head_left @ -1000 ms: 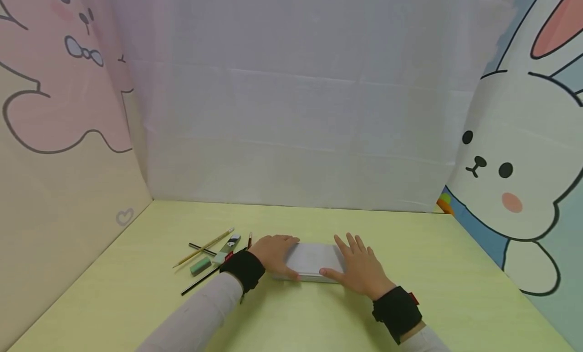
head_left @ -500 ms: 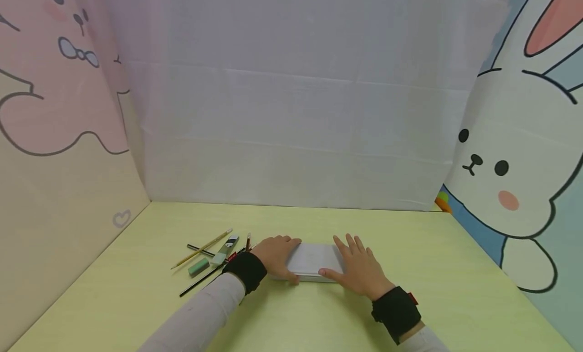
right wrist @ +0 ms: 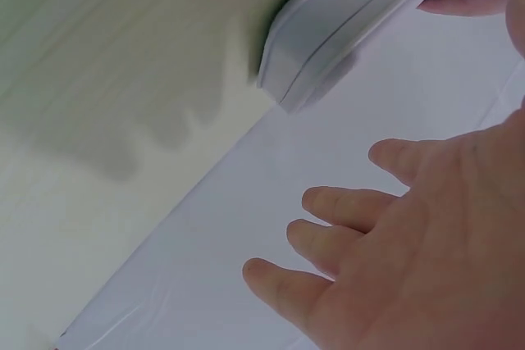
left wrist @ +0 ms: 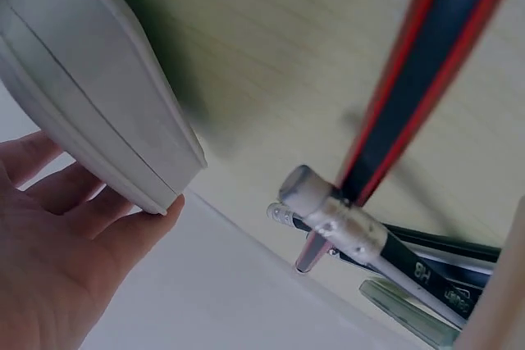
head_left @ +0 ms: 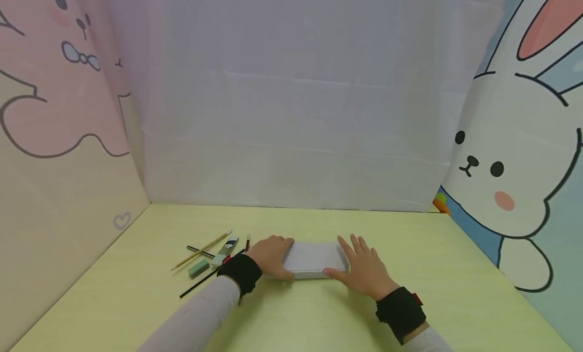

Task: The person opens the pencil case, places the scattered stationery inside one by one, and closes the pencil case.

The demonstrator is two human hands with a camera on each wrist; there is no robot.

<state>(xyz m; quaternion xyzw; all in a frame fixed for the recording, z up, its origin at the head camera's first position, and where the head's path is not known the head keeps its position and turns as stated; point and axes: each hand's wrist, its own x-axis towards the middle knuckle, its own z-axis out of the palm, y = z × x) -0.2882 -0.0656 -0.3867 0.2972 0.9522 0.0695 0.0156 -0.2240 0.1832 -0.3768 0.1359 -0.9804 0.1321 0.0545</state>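
A flat white case (head_left: 316, 257) with rounded corners lies on the table in front of me, a seam running along its side in both wrist views. My left hand (head_left: 271, 257) grips its left end, thumb at the near edge and fingers at the far side. In the left wrist view, the fingertips touch the case's side (left wrist: 90, 79). My right hand (head_left: 366, 269) is by the right end with its fingers spread. Its fingers are apart from the case in the right wrist view; whether the thumb touches the near edge, I cannot tell.
Left of the case lie a yellow pencil (head_left: 202, 249), a dark pencil (head_left: 195, 249), a green eraser (head_left: 198, 269), a pale green packet (head_left: 226, 249) and a black pencil (head_left: 193, 287). A red-and-black pencil (left wrist: 414, 79) passes near my left wrist. A white sheet (head_left: 291, 114) hangs behind.
My right hand has shifted slightly right, uncovering more of the case's right end. My left hand has moved a little left, and the case appears slightly turned or shifted.
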